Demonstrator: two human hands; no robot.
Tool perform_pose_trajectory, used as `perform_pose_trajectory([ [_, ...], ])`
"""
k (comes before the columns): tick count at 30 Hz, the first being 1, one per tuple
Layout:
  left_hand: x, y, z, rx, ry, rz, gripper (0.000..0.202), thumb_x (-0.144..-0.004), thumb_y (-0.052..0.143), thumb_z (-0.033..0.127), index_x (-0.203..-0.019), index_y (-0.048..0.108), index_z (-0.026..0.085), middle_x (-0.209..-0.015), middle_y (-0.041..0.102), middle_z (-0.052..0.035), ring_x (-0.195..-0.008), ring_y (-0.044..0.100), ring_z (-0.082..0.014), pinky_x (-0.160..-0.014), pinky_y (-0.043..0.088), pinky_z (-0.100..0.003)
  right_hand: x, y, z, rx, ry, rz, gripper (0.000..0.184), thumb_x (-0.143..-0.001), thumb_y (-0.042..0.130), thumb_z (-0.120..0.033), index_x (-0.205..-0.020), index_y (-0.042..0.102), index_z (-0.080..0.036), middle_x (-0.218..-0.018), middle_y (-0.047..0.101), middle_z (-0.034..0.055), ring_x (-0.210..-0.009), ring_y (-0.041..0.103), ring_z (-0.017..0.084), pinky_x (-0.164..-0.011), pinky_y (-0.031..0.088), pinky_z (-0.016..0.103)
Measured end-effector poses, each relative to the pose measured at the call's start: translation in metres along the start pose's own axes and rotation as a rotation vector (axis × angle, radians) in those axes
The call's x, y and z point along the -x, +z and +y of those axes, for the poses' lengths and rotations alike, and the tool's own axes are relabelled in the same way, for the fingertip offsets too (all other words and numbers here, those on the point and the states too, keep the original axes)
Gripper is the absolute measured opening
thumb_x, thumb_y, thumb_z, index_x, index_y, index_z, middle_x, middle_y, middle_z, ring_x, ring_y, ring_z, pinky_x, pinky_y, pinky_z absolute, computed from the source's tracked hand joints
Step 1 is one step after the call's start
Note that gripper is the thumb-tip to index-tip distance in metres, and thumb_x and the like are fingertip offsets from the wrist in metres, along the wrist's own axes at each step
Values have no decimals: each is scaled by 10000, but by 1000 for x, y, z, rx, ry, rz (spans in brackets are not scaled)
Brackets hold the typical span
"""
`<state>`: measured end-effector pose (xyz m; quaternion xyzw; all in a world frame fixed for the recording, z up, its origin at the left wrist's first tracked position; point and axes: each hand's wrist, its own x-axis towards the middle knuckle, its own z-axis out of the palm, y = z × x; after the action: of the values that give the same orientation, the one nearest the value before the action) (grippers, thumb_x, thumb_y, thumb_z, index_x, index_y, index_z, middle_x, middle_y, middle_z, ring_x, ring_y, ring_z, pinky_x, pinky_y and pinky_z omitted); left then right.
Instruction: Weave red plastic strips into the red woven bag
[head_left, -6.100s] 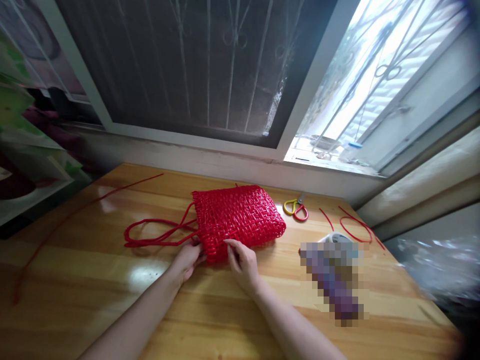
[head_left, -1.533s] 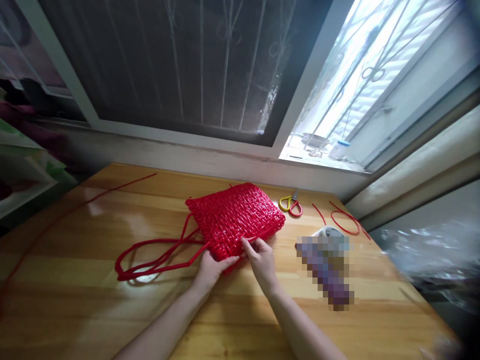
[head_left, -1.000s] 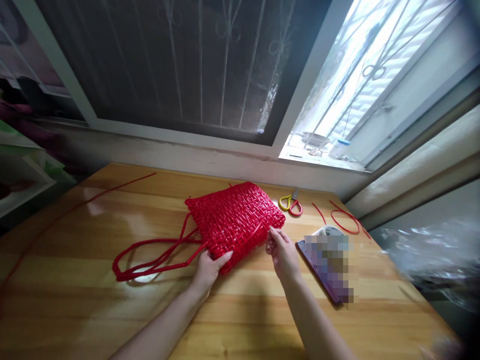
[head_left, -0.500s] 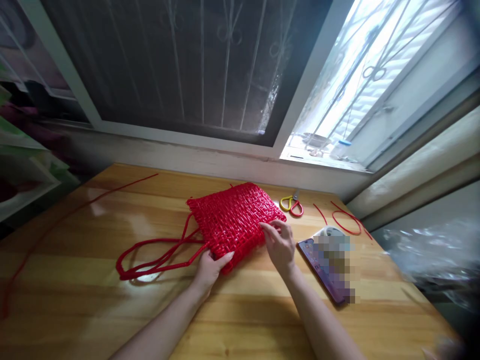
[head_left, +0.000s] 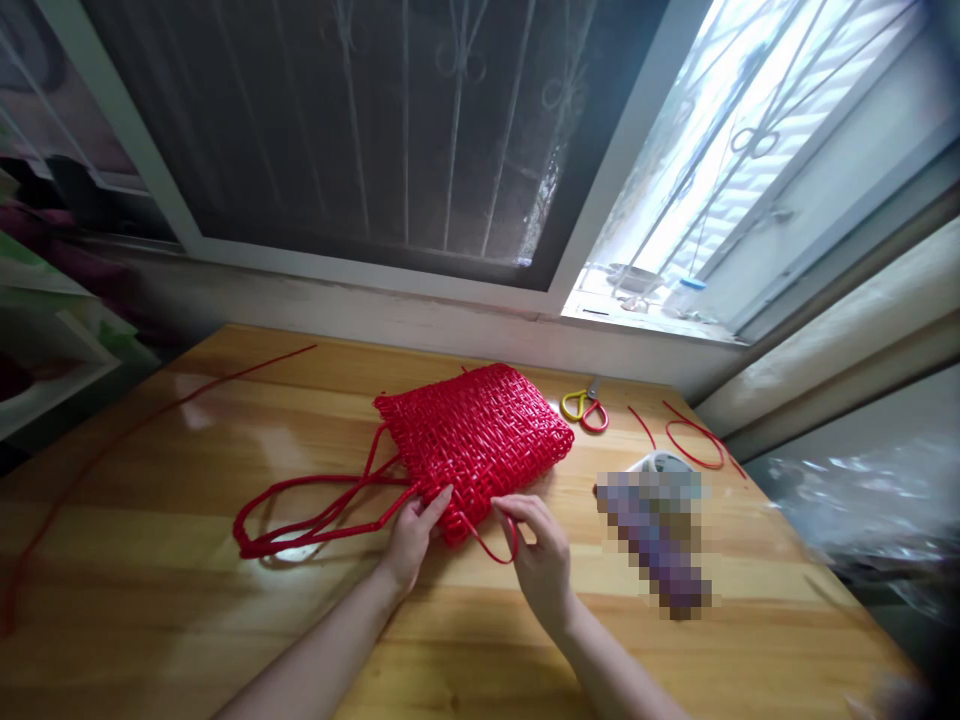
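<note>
A red woven bag (head_left: 480, 440) lies flat on the wooden table (head_left: 187, 600), with its long red handles (head_left: 300, 505) looped out to the left. My left hand (head_left: 414, 535) presses the bag's near corner, fingers stretched onto the weave. My right hand (head_left: 541, 560) pinches a loose red cord (head_left: 491, 548) that curves out from the bag's near edge.
Yellow and red scissors (head_left: 586, 408) lie behind the bag. Short red cord pieces (head_left: 694, 440) lie at the right, by a small white object (head_left: 660, 462) and a blurred dark flat object (head_left: 660, 540). A long red strand (head_left: 150, 420) trails off to the left. A window is behind.
My right hand has come back from the bag's right side to its near edge and now pinches a loose cord loop. The left hand stays at the near corner.
</note>
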<state>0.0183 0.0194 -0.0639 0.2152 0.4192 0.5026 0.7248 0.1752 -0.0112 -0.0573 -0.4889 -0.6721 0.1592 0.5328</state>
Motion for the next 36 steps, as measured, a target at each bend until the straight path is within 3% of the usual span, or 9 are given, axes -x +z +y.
perform_pose_trajectory([
  [11, 0, -1, 0, 26, -22, -6, 361, -586, 757, 319, -869, 643, 125, -822, 688, -48, -709, 641, -156, -717, 501, -278, -1, 13, -15, 60, -14, -9, 133, -810, 530, -159, -868, 643, -198, -725, 625, 49, -662, 567, 145, -574, 487, 258],
  [18, 0, -1, -1, 21, 5, -46, 301, -615, 734, 315, -851, 652, 148, -816, 687, -31, -784, 633, -172, -790, 476, -299, -2, 17, -20, 181, -67, -59, 169, -823, 507, -147, -859, 657, -215, -727, 642, 48, -677, 568, 154, -594, 471, 264],
  [22, 1, -11, 9, 61, -59, -211, 163, -661, 649, 204, -814, 659, 151, -832, 688, -37, -823, 625, -189, -817, 463, -321, -3, 20, -15, 282, -95, -116, 197, -844, 486, -147, -860, 669, -219, -747, 644, 50, -688, 549, 157, -604, 454, 268],
  [25, 1, -20, 23, 50, -188, -432, 303, -574, 569, 77, -848, 670, 160, -918, 684, -50, -944, 600, -234, -869, 438, -354, -3, 20, -8, 296, -88, -117, 192, -853, 490, -175, -878, 676, -216, -740, 628, 52, -684, 546, 151, -593, 454, 256],
  [27, 0, -25, 29, -1, -236, -503, 386, -527, 535, 34, -861, 675, 171, -952, 681, -44, -993, 581, -246, -889, 427, -359, -3, 20, -4, 290, -84, -125, 193, -854, 491, -184, -897, 676, -219, -748, 621, 51, -686, 553, 146, -598, 462, 250],
  [32, -4, -24, 28, -120, -169, -485, 450, -511, 511, -5, -887, 671, 182, -977, 677, -28, -995, 581, -233, -885, 433, -337, 0, 22, 2, 225, -82, -158, 226, -845, 482, -156, -1001, 631, -223, -836, 618, 57, -741, 587, 144, -655, 483, 245],
  [36, -8, -20, 21, -177, -173, -347, 350, -558, 517, 22, -843, 669, 156, -922, 692, -43, -965, 597, -233, -875, 448, -353, 2, 21, 6, 161, -56, -133, 351, -834, 460, -139, -1177, 479, -207, -825, 596, 45, -680, 567, 130, -651, 487, 250],
])
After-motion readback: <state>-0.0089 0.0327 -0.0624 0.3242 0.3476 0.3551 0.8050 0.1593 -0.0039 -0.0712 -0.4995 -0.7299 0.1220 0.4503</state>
